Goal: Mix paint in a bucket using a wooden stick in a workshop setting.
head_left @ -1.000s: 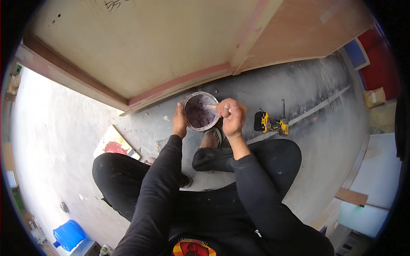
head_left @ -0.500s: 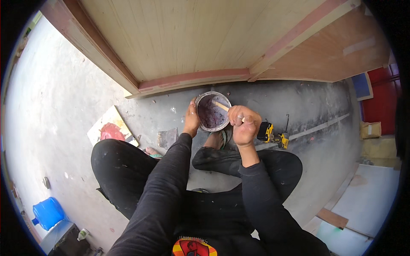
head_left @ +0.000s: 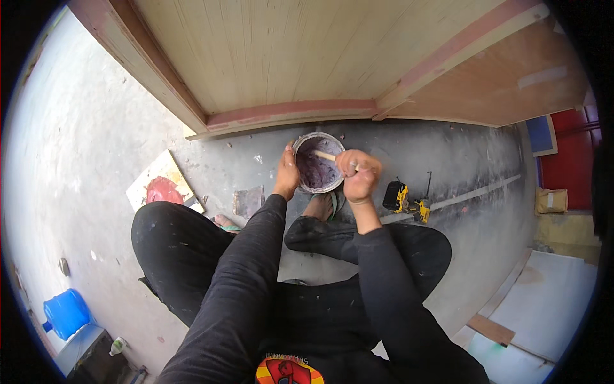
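Observation:
A round, pale-rimmed bucket stands on the grey floor before my feet, holding a thick purple-grey paste. My left hand grips its left side, the thumb up near the rim. Wrapped around a light wooden stick is my right hand, over the bucket's right edge. The stick's far end dips into the paste, and its lower tip is hidden. My sandalled foot is just below the bucket.
A wooden panel with pinkish strips rises just beyond the bucket. A yellow-and-black cordless drill lies to the right. On the left are a board with red paste, a flat greyish sheet and a blue water jug.
My right hand has shifted slightly left and up, and the stick lies flatter, its dipped end farther left in the bucket. My left hand keeps its hold on the bucket.

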`<move>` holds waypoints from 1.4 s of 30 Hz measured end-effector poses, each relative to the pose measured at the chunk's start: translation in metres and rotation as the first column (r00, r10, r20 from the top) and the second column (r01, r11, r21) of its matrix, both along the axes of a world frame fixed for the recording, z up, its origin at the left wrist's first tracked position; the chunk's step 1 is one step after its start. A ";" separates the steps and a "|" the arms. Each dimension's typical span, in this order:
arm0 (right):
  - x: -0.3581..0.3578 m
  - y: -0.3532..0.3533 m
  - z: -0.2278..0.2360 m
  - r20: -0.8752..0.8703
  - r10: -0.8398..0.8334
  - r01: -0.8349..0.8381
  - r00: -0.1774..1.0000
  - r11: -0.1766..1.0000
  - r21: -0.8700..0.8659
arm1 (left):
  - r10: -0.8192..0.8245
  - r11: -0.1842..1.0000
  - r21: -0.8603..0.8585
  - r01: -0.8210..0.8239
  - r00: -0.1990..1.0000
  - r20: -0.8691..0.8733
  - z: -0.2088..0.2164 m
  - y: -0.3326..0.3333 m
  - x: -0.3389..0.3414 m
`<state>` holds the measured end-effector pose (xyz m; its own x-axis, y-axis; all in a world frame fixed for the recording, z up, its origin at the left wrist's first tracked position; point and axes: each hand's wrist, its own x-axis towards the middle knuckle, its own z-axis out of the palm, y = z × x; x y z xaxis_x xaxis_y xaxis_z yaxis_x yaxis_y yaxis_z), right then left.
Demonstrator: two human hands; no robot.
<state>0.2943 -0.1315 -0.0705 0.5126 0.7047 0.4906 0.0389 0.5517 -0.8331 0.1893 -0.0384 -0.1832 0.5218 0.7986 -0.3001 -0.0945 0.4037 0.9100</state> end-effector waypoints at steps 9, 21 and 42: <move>0.014 -0.006 -0.005 -0.111 0.031 -0.023 0.993 0.997 0.069 | -0.138 0.989 -0.052 0.135 0.989 -0.059 -0.018 0.003 0.014; 0.001 -0.006 -0.050 -0.071 -0.036 0.029 0.997 0.995 -0.096 | 0.068 0.994 0.087 -0.060 0.993 -0.100 0.001 -0.011 0.006; -0.014 -0.015 -0.007 0.379 -0.172 0.259 0.909 0.947 -0.190 | 0.277 0.882 0.444 -0.156 0.935 -0.221 -0.066 -0.013 -0.020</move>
